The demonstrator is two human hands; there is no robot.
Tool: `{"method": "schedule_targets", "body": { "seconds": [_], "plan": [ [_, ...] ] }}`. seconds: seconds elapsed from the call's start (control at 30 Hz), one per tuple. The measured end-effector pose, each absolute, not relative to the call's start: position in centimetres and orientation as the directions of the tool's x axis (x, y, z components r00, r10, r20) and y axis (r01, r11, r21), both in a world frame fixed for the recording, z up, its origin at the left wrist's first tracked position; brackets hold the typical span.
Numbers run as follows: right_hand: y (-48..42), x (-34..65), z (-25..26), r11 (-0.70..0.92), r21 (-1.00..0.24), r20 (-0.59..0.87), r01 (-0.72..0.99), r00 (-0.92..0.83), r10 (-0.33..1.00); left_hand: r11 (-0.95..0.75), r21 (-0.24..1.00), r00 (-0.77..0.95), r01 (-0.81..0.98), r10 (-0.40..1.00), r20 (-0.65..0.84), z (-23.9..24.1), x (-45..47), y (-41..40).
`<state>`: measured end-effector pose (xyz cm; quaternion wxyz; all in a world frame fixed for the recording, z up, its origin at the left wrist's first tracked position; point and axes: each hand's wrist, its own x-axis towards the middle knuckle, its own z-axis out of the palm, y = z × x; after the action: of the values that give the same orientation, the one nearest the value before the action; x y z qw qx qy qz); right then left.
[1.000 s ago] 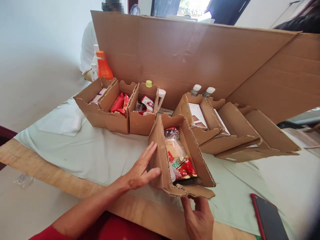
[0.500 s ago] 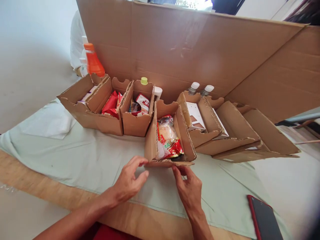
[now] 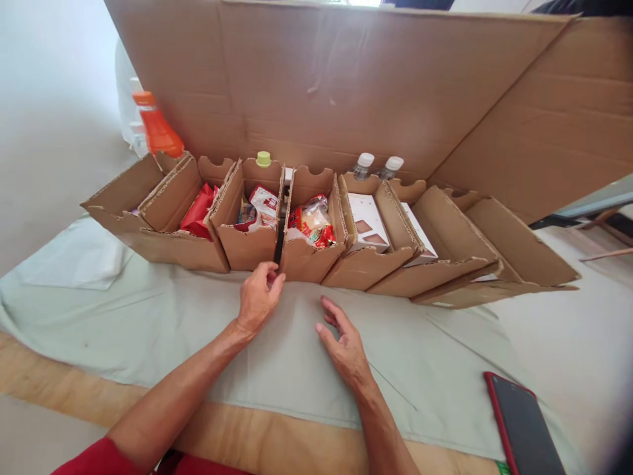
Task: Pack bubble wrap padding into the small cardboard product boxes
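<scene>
A row of small open cardboard boxes stands along a tall cardboard sheet (image 3: 346,86). The middle box (image 3: 309,257) holds a snack packet (image 3: 311,224) in red and clear wrapping. My left hand (image 3: 257,297) rests just in front of that box's lower left corner, fingers curled together, thumb and fingertips at the cardboard edge. My right hand (image 3: 343,340) lies a little nearer to me on the pale green cloth (image 3: 198,330), fingers loosely apart, holding nothing. Neighbouring boxes hold red packets (image 3: 198,211), more snack packets (image 3: 260,204) and a white flat carton (image 3: 366,224).
An orange bottle (image 3: 155,132) stands behind the leftmost box. A green cap (image 3: 264,158) and two white bottle caps (image 3: 378,163) show behind the row. A dark phone with a red rim (image 3: 524,425) lies at the lower right. A person in white sits behind the cardboard, far left.
The middle box with the snack packet has been pushed away from me into line with the other boxes. My right hand has come off it and my left hand followed to its corner.
</scene>
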<state>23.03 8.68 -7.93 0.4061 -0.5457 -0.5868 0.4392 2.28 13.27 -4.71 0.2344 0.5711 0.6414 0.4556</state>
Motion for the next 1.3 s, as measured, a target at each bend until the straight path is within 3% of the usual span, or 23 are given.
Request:
{"method": "schedule_targets", "body": {
  "seconds": [0.27,0.37,0.5,0.63,0.77,0.83,0.97,1.1,1.17,1.23,1.3],
  "plan": [
    [8.1,22.7,-6.7,0.112,-0.924,0.101,0.365,-0.051,0.994,-0.096,0.88,-0.036,0.465,0.991,0.127,-5.4,2.8,12.6],
    [7.8,21.4,-3.6,0.151,-0.884,0.139,0.443,-0.06,0.988,-0.118,0.881,0.028,0.458,0.993,0.119,-5.0,1.0,11.2],
    [9.5,17.3,2.3,0.365,-0.799,0.299,0.479,-0.211,0.931,-0.145,0.894,0.093,0.425,0.989,0.116,-5.0,-1.8,6.3],
    [14.1,11.7,6.4,0.444,-0.597,0.312,0.668,-0.317,0.896,-0.133,0.919,0.08,0.372,0.991,0.111,-5.3,-4.4,1.4],
    [17.2,7.7,7.5,0.312,-0.261,0.146,0.913,-0.283,0.948,-0.043,0.919,-0.051,0.392,0.996,0.068,-4.9,-7.3,-1.5],
    [17.2,7.0,7.3,0.293,-0.184,0.159,0.938,-0.266,0.951,-0.006,0.915,-0.116,0.404,0.992,0.057,-4.6,-8.6,-2.3],
    [13.7,8.5,6.1,0.387,-0.21,0.238,0.898,-0.337,0.911,-0.034,0.915,-0.212,0.403,0.969,0.129,-4.4,-10.3,-3.1],
    [6.5,13.3,4.7,0.63,-0.344,0.483,0.696,-0.444,0.754,-0.008,0.93,-0.339,0.368,0.93,0.142,-4.6,-10.7,-3.4],
    [3.0,16.6,4.5,0.685,-0.392,0.537,0.614,-0.452,0.712,0.038,0.937,-0.393,0.347,0.913,0.108,-4.5,-10.7,-3.5],
    [0.5,20.1,4.6,0.661,-0.423,0.545,0.62,-0.408,0.732,0.049,0.943,-0.399,0.331,0.912,0.093,-4.2,-10.6,-3.5],
    [-1.0,23.1,4.8,0.528,-0.478,0.523,0.702,-0.256,0.813,0.006,0.943,-0.337,0.332,0.935,0.113,-3.9,-10.1,-3.5]
  ]
}}
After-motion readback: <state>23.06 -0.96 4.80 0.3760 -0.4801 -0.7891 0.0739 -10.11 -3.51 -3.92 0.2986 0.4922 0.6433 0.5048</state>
